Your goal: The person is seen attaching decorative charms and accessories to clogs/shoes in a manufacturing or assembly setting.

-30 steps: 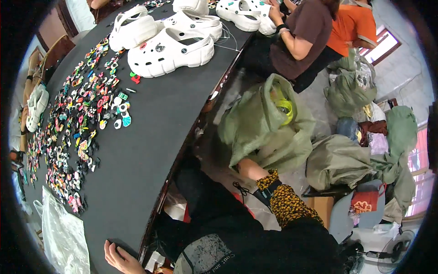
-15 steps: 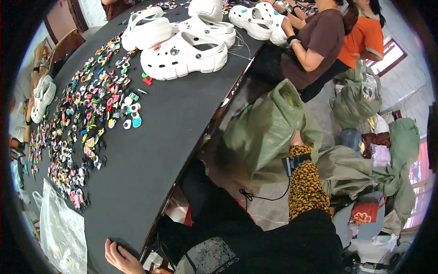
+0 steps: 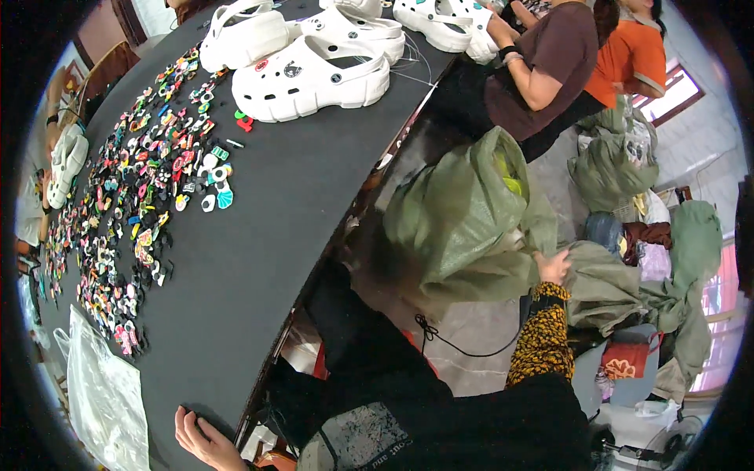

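Note:
My left hand [image 3: 206,441] rests at the near edge of the black table [image 3: 259,235], loosely curled with fingers apart and nothing in it. To my right stands a green woven sack [image 3: 463,224], its mouth partly slack and something yellow-green showing inside. My right hand [image 3: 553,268] is closed on the sack's edge, fingers folded over the cloth; most of the sack's contents are hidden. A clear plastic bag [image 3: 106,396] lies flat on the table, left of my left hand.
Colourful shoe charms [image 3: 137,188] spread along the table's left side. White clogs [image 3: 310,82] stand at the far end. A person in a brown shirt [image 3: 554,51] works on the right, beside one in orange [image 3: 632,59]. More sacks [image 3: 605,286] lie on the floor.
My right hand, earlier sunk into the sack's mouth, has come out to the right and now grips its edge. My left hand stays on the table.

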Demonstrator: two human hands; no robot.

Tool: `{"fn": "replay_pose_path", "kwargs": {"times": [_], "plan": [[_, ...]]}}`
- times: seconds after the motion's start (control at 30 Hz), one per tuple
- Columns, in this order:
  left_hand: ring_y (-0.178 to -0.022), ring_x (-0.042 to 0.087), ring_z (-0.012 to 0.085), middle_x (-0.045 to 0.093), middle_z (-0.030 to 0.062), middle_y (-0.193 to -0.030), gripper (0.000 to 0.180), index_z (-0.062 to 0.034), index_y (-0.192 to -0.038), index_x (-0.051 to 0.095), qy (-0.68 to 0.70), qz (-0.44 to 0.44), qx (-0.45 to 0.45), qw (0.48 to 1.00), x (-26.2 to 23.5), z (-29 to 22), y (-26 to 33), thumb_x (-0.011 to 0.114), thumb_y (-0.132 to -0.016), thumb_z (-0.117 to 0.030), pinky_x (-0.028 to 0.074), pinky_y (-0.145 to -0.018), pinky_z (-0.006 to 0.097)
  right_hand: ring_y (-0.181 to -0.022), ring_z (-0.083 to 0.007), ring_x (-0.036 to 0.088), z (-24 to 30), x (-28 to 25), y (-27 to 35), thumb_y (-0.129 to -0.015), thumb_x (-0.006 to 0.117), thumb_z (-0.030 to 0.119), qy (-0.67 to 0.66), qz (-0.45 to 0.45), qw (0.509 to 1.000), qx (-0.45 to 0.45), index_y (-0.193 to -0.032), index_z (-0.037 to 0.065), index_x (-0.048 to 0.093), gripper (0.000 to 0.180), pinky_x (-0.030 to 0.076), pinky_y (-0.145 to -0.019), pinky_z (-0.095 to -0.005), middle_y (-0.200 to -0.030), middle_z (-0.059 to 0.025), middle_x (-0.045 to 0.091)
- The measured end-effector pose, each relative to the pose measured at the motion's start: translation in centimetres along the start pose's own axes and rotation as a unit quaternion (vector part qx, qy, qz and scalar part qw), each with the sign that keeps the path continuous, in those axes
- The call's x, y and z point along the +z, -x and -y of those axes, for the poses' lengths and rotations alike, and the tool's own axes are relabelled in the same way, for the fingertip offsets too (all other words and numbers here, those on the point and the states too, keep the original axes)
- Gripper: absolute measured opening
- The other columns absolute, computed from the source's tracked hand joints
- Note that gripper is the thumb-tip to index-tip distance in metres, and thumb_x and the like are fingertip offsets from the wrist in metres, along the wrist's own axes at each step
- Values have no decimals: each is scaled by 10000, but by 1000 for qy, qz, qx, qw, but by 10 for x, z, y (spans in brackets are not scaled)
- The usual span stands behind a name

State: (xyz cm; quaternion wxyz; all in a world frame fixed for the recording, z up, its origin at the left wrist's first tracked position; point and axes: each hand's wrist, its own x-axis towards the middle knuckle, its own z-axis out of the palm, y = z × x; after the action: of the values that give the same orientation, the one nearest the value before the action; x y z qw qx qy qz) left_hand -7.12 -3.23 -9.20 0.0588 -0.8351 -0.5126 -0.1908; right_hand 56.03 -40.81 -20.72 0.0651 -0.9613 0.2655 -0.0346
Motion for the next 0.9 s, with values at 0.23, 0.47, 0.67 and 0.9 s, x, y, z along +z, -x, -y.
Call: {"fn": "replay_pose_path", "kwargs": {"times": [0.23,0.47,0.67,0.9], "plan": [[-1136,527,360,574,174,-1265,194,22,-1115,567,-14,8,-5,1000,7,9,1,528,-942,-58,394,-976,475,-1018,-361,632,-75,116,-59,-742,746,227,-174,160,971,-38,-1108,-22,618,461,517,-820,-422,-1082,-291,623],[-1124,533,362,577,169,-1268,201,14,-1112,574,-45,-14,16,999,0,13,5,524,-945,-85,395,-975,471,-1011,-375,594,-13,96,3,-805,687,164,0,14,982,-189,-1035,-50,619,321,508,-802,-418,-1052,-288,591],[-1120,534,361,575,172,-1266,205,15,-1107,577,-16,-3,0,1000,12,7,2,516,-948,-98,399,-967,467,-1162,-269,514,63,26,-5,-850,709,327,-197,-155,891,-379,-1291,-41,482,618,485,-865,-370,-1315,-212,491],[-1123,530,361,575,175,-1256,196,22,-1099,574,-15,-19,-8,1000,7,7,7,521,-938,-77,396,-965,463,-1014,-267,616,205,-12,64,-763,710,603,-424,292,793,-324,-1235,-85,546,851,467,-848,-353,-1126,-173,645]]}}
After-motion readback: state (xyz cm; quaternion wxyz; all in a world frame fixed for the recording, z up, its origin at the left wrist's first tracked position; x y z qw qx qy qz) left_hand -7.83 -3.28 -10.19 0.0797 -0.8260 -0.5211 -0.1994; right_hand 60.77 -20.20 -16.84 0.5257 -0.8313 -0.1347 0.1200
